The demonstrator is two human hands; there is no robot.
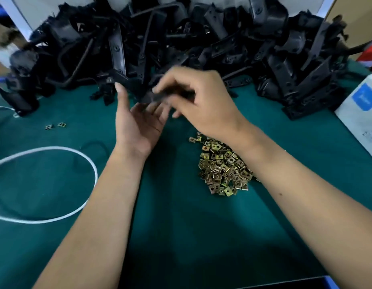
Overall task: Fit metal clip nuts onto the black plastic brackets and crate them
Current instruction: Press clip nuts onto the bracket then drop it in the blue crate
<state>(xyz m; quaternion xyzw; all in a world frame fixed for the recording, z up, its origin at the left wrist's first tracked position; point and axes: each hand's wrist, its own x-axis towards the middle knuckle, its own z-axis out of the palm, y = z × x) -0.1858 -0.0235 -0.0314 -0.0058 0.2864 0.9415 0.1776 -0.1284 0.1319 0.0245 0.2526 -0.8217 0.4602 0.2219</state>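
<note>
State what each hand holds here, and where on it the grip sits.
Both hold one black bracket: the left hand with its thumb at the far end, the right hand pinching the near end. Blur hides any clip nut.

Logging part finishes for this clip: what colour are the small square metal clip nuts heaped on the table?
Brassy yellow-gold, the pile of square metal clip nuts, clearest in the head view.
</note>
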